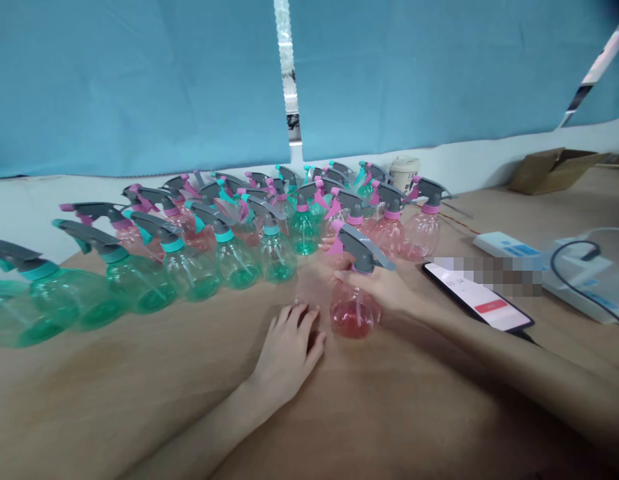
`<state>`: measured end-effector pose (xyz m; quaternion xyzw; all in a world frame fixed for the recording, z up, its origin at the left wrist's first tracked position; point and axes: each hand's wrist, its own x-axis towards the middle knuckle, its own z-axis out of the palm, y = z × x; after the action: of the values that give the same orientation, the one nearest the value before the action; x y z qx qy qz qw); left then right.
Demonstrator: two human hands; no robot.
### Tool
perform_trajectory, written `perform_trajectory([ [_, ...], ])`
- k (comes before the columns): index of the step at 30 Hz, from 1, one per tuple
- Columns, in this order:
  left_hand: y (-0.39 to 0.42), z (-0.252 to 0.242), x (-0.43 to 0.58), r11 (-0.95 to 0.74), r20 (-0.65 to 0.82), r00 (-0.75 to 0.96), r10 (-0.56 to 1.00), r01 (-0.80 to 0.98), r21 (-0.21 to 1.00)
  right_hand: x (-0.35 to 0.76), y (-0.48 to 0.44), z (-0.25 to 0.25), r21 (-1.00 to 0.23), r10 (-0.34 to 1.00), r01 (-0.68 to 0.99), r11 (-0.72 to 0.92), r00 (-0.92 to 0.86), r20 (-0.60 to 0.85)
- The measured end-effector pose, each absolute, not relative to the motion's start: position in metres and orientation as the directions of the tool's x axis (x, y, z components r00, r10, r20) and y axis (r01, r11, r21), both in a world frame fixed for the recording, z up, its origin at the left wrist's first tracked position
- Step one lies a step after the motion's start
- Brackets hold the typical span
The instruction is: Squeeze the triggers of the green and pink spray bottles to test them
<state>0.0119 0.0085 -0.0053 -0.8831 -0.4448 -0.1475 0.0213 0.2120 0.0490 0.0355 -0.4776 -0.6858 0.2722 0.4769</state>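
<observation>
A pink see-through spray bottle (356, 319) with a grey and pink trigger head stands near the middle of the table. My right hand (384, 288) is closed around its upper part, from the right and behind; some fingers are hidden or blurred. Just left of that bottle, my left hand (288, 350) lies on the table with its fingers apart, holding nothing. Beyond both hands are several more spray bottles in rows: green ones such as this green bottle (279, 260) in front and pink ones such as this pink bottle (422, 233) at the right.
A phone (472, 293) with a lit screen lies to the right of my right hand. Past it are a white power strip (509, 250) and a dark cable. An opened cardboard box (549, 172) and a paper cup (404, 175) stand at the back, before the blue curtain (189, 80).
</observation>
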Motion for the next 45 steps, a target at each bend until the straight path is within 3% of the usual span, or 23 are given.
perform_trajectory([
  [31,0.009,-0.004,0.012,-0.6,0.257,0.563,0.786,0.795,0.094,0.213,0.046,0.053,-0.827,0.907,0.373,0.421,-0.149,0.395],
  [39,0.008,-0.005,0.012,-0.599,0.265,0.559,0.785,0.795,0.096,0.213,0.042,0.054,-0.771,0.891,0.466,0.435,-0.101,0.442],
  [45,0.01,-0.007,0.011,-0.602,0.269,0.563,0.781,0.793,0.088,0.214,0.047,0.045,-0.83,0.906,0.362,0.424,-0.167,0.389],
])
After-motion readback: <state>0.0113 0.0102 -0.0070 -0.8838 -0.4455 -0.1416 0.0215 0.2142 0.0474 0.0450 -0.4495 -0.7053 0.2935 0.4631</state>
